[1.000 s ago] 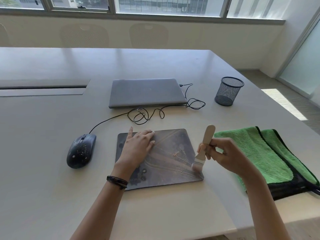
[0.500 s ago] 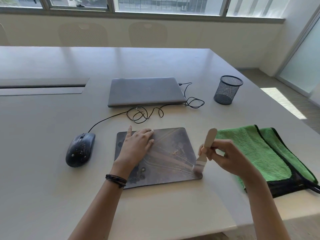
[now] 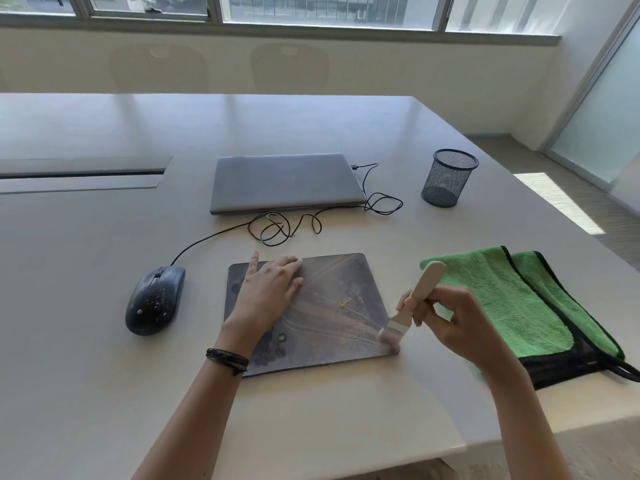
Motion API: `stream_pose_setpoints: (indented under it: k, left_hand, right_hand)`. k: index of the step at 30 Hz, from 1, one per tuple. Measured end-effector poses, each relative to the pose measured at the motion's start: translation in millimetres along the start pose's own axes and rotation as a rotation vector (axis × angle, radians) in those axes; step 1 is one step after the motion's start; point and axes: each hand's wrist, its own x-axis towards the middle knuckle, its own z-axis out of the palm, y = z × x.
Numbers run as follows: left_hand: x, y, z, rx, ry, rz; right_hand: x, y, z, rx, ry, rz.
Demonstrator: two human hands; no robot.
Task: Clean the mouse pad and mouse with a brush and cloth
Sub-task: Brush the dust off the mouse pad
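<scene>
The person's left grip lies flat on the mouse pad, fingers straight and a little spread, pressing the pad's left half to the bench. A dark bracelet sits on that wrist. The right grip is curled round the pale handle of a brush, holding it low down. The handle tilts up and away to the right. The bristles are blurred and touch the pad's near right corner, just left of and below that grip. Between the two grips a scatter of light crumbs lies on the pad. The mouse, black and speckled with bits, rests on the bench well left of the left grip, apart from the pad. Its cable loops beyond the left grip toward a closed laptop. A folded green cloth lies just right of the right grip, partly hidden behind it. A black mesh cup stands well beyond the right grip.
</scene>
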Motion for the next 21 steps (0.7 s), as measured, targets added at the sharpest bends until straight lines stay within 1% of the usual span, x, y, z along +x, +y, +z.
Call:
stream_pose_setpoints:
  k: [5, 10, 13, 16, 21]
  left_hand:
    - [1.2, -0.2, 1.2, -0.001, -0.008, -0.009]
    - [0.7, -0.8, 2.2, 0.002, 0.002, -0.004]
    - [0.5, -0.9, 2.4, 0.0, 0.005, -0.002]
    - [0.4, -1.0, 2.4, 0.002, 0.006, -0.002]
    - [0.6, -1.2, 2.7, -0.004, 0.015, 0.001]
  right_hand:
    - [-2.9, 2.1, 0.6, -0.056, 0.043, 0.0]
    - [-7.8, -1.5, -2.0, -0.005, -0.068, -0.002]
    - [-8.0, 1.9, -5.0, 0.061, -0.037, 0.025]
    - [-7.5, 5.0, -3.8, 0.026, -0.001, 0.042]
    - [-8.3, 0.9, -1.7, 0.024, -0.031, 0.02]
